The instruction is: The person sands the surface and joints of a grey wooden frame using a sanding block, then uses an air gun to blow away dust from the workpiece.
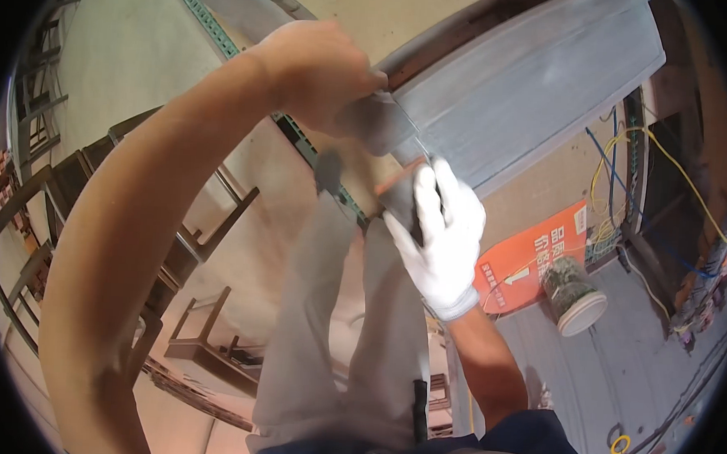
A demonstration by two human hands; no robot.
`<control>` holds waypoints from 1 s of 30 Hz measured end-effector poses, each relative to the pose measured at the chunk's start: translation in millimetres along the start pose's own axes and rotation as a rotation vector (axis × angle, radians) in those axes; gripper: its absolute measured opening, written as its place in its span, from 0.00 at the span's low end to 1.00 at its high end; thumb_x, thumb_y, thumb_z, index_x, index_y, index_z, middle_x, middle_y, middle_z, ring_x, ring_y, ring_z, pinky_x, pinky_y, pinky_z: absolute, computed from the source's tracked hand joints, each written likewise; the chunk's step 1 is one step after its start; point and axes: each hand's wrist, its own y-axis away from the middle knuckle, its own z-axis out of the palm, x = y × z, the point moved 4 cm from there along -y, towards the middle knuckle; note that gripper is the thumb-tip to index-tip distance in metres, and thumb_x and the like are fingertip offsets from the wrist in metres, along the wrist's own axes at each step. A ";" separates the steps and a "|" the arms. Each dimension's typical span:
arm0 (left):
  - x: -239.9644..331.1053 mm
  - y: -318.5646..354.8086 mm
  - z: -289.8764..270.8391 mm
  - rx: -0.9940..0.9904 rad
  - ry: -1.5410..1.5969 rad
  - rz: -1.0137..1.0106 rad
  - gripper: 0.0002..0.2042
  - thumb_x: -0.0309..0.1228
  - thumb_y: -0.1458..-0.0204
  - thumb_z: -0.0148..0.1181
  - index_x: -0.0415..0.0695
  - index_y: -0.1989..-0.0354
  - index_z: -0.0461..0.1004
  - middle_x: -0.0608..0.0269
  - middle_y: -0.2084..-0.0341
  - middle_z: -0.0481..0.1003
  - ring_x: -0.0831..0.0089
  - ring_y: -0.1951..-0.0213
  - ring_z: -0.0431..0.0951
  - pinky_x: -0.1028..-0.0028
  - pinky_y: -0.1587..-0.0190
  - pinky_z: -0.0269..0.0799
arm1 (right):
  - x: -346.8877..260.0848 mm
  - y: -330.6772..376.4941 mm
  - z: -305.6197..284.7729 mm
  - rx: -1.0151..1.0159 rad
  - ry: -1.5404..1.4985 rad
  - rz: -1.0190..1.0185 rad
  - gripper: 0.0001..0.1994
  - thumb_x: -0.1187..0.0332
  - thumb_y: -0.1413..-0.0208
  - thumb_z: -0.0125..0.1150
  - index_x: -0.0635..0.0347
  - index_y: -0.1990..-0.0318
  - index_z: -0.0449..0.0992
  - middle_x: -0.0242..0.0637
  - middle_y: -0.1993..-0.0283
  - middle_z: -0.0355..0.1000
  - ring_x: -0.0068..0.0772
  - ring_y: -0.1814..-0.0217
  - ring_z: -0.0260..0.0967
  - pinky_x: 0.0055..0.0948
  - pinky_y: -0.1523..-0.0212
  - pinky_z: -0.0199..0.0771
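Head view, left hand: bare [326, 73], at upper centre, its forearm arching in from the lower left; the fingers are curled in and blurred, so I cannot tell whether they grip anything.
Dark piece: a blurred, dark lump [377, 122] right at the left hand's fingers, next to the near end of the panel; what it is, I cannot tell.
Right hand: in a white glove [449, 236], lower and to the right of the left hand, well in under the panel's near edge; thumb on one side and fingers on the other, closed about the block.
Block: small and dark grey with an orange edge [399, 198], in the right hand, between thumb and fingers, just below the dark piece.
Panel: long, grey, broad-faced [535, 92], slanting from the centre to the upper right.
Legs: grey trousers [307, 290] below the hands, with a dark shoe [328, 172] near the block.
Right side: an orange sign [525, 272] with a stained bucket [570, 287] against it; yellow cable [686, 182] and blue cable [602, 153] above them; a yellow ring [620, 445] lower down.
Left side: dark frames [41, 181] along the rim, and a green slotted rail [202, 17] running behind the left hand.
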 end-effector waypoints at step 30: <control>65.9 -93.3 -66.7 0.451 -0.261 0.584 0.32 0.35 0.37 0.58 0.55 0.23 0.59 0.59 0.22 0.55 0.47 0.26 0.57 0.48 0.23 0.45 | -104.6 -21.3 61.1 0.801 0.094 1.397 0.33 0.57 0.50 0.76 0.56 0.36 0.74 0.49 0.33 0.69 0.55 0.42 0.69 0.53 0.43 0.68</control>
